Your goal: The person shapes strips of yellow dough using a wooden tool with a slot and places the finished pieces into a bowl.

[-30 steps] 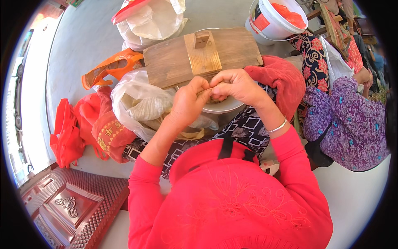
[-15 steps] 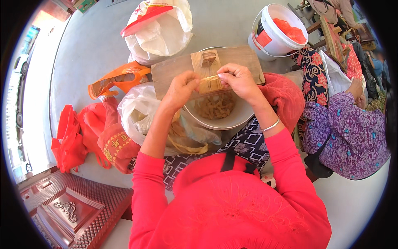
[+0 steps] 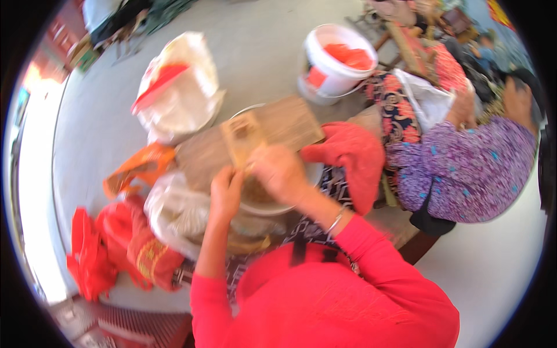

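My left hand (image 3: 227,188) and my right hand (image 3: 275,171) are close together at the front edge of a wooden board (image 3: 197,159), which lies across a pale round basin (image 3: 278,209). Both have their fingers pinched around something small, blurred and hard to make out. A block (image 3: 241,126) on a lighter wooden strip is fixed on the board. Brownish pieces (image 3: 258,191) lie in the basin below my hands. A white plastic bag (image 3: 171,211) is beside the basin on the left; a red cloth (image 3: 351,162) is on the right.
Orange bag (image 3: 136,168) and red bags (image 3: 90,261) lie left. A large white bag (image 3: 185,98) and white bucket (image 3: 331,75) stand beyond the board. A co-worker in purple (image 3: 464,168) sits close on the right. A dark red panel (image 3: 116,325) is at lower left.
The view has swung and blurred, shifting the scene. The yellowish strip seen between my hands half a second ago is now indistinct, and my right hand has moved closer to my left.
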`<state>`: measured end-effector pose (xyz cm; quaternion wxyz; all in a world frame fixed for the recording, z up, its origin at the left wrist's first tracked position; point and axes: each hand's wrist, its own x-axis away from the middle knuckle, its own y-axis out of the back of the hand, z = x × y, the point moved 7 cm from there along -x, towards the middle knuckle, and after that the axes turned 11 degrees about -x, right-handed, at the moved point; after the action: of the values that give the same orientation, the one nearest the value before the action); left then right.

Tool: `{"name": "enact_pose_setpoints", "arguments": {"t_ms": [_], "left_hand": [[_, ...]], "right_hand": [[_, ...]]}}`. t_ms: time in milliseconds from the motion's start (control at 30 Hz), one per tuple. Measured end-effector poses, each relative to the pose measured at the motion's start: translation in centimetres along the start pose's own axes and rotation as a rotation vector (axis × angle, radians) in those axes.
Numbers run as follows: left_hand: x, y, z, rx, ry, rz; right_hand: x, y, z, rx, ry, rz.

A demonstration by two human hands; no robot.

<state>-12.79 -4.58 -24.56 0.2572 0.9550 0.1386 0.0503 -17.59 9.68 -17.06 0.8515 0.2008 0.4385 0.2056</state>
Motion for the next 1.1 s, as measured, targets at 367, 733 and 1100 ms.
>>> {"name": "enact_pose_setpoints", "arguments": {"t_ms": [367,733,1100], "left_hand": [[7.4,5.7,-8.7,-0.304,-0.018,0.197],[5.6,8.9,-21.6,0.316,-0.203,-0.014],[4.9,-1.8,-6.8,0.862,0.232,0.311]], "right_hand": [[2.2,-0.3,4.0,-0.273,-0.252,0.416],[-5.7,7.8,10.8,-1.227,-0.458,0.071],[-1.0,2.4,3.1,0.062,-0.246,-0.027]]}}
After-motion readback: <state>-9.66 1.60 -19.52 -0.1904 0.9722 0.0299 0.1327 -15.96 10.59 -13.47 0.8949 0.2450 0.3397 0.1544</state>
